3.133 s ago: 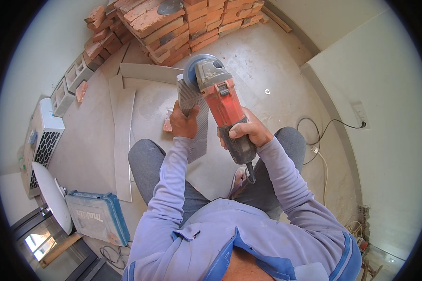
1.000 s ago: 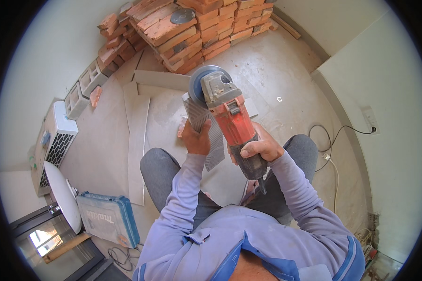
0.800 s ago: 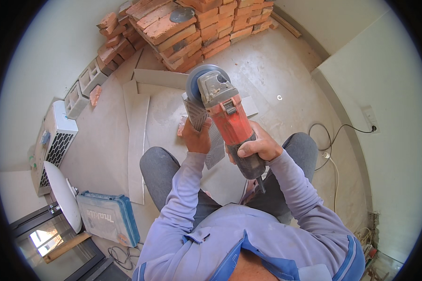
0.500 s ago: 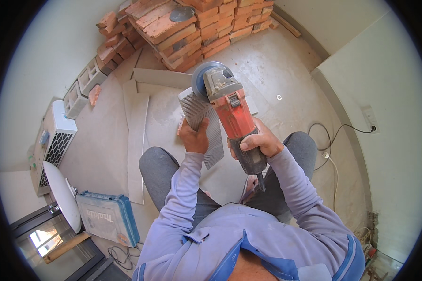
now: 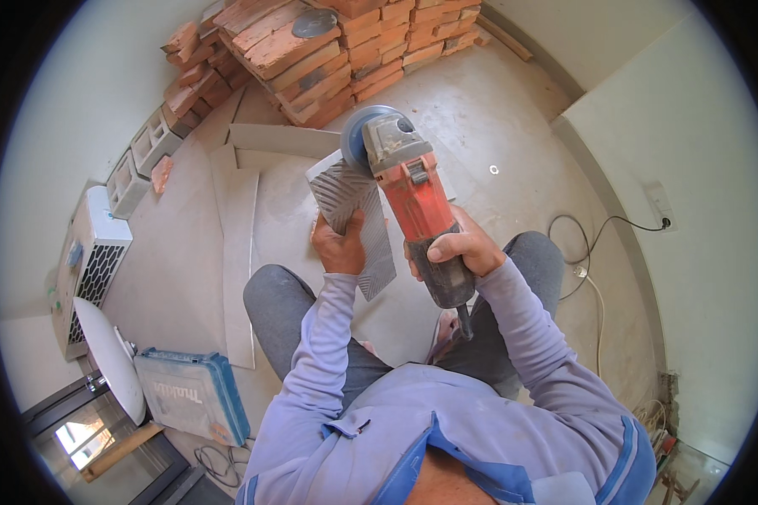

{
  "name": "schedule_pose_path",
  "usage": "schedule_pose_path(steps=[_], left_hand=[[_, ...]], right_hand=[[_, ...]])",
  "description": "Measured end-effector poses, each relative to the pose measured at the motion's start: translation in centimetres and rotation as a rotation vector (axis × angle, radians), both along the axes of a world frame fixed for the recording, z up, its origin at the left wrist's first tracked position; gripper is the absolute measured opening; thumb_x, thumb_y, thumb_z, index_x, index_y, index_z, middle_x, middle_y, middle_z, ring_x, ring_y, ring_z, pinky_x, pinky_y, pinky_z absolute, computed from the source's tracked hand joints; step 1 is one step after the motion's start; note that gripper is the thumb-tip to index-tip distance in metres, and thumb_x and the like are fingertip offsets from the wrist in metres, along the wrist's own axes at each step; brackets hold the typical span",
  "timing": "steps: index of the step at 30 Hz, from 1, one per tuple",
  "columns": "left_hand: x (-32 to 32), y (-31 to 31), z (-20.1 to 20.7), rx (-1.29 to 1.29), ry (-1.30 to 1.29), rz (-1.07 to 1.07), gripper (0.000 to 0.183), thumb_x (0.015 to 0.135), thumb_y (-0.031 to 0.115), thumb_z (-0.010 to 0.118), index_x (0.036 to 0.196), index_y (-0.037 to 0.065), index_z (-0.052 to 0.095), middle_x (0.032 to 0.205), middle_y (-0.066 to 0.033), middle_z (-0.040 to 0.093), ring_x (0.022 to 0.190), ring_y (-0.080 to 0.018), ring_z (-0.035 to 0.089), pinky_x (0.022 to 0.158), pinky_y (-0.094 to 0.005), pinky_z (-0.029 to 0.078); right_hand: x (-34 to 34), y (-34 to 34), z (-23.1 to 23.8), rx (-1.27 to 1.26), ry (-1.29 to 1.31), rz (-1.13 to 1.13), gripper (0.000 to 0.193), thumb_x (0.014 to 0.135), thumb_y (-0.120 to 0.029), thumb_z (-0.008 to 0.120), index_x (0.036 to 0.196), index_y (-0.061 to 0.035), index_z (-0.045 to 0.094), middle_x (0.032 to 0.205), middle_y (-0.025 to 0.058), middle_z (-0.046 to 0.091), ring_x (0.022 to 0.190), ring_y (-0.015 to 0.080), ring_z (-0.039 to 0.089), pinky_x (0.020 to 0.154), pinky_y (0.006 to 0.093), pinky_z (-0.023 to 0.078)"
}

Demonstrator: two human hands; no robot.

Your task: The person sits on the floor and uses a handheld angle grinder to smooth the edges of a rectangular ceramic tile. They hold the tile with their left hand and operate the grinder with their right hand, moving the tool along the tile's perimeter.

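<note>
My right hand [image 5: 463, 248] is wrapped round the dark rear body of a red and grey angle grinder [image 5: 417, 198], thumb across its top. The grinder's round disc [image 5: 365, 139] meets the far upper edge of a grey tile piece [image 5: 370, 240] with a ridged back; whether it bites into it I cannot tell. My left hand [image 5: 342, 244] grips that tile by its left side, thumb on the ridged face. The tile is held tilted above the floor between my knees. The grinder's cord end points down toward my lap.
Stacked red bricks [image 5: 312, 76] stand ahead, with a dark disc [image 5: 314, 23] on top. Flat tile strips [image 5: 240, 252] lie on the floor at left. A blue tool case [image 5: 194, 396] stands at lower left. A black cable [image 5: 594, 244] runs to a wall socket [image 5: 663, 210] at right.
The tile has shifted slightly left and turned a little, with my left hand on it. The grinder stays at its upper edge. The whole view has drifted slightly.
</note>
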State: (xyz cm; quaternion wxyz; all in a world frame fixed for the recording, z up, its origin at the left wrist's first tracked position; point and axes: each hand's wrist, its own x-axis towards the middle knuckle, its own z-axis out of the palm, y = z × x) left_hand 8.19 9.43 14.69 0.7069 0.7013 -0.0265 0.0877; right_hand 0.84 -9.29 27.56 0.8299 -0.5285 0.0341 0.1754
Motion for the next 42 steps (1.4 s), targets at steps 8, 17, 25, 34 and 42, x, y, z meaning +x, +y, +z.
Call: schedule_pose_path(steps=[8,17,25,34,42], left_hand=[[0.1,-0.2,0.2,0.027,0.001,0.007,0.03,0.082,0.017,0.076,0.102,-0.003,0.066,0.093,-0.0141,0.072,0.086,-0.0273,0.068,0.08,-0.0365,0.05],[0.2,0.0,-0.4,0.056,0.007,0.011,0.03,0.081,0.017,0.075,0.101,-0.003,0.066,0.093,-0.0149,0.071,0.085,-0.0284,0.068,0.08,-0.0377,0.05],[0.6,0.0,-1.1,0.06,0.002,0.012,0.031,0.081,0.016,0.076,0.103,-0.003,0.065,0.095,-0.0154,0.071,0.086,-0.0279,0.068,0.08,-0.0364,0.05],[0.6,-0.1,-1.1,0.011,0.023,-0.022,0.03,0.083,0.016,0.076,0.105,-0.001,0.065,0.096,-0.0121,0.072,0.088,-0.024,0.068,0.081,-0.0349,0.051],[0.7,-0.2,-1.2,0.054,0.009,-0.066,0.028,0.088,0.009,0.071,0.111,-0.002,0.06,0.103,-0.0075,0.068,0.09,-0.0149,0.064,0.08,-0.0287,0.05]], right_hand=[[0.0,-0.3,-0.2,0.033,-0.015,0.013,0.057,0.064,-0.02,0.071,0.111,0.0023,0.051,0.082,0.0136,0.062,0.063,0.024,0.066,0.058,0.0355,0.056],[0.5,-0.5,-0.2,0.023,0.0,0.001,0.063,0.061,-0.026,0.075,0.112,0.0031,0.052,0.085,0.0174,0.064,0.067,0.0274,0.068,0.059,0.038,0.057],[0.7,-0.3,-0.2,0.045,0.037,-0.022,0.064,0.06,-0.026,0.076,0.111,0.0032,0.052,0.084,0.0172,0.064,0.067,0.0274,0.068,0.059,0.0378,0.057],[0.7,-0.2,-0.6,0.013,0.029,-0.005,0.064,0.059,-0.026,0.076,0.111,0.0037,0.053,0.085,0.0173,0.064,0.067,0.0271,0.068,0.06,0.0378,0.057],[0.7,-0.4,-0.7,-0.002,0.014,0.017,0.061,0.061,-0.025,0.074,0.111,0.0036,0.053,0.085,0.0172,0.064,0.067,0.0273,0.068,0.06,0.0378,0.057]])
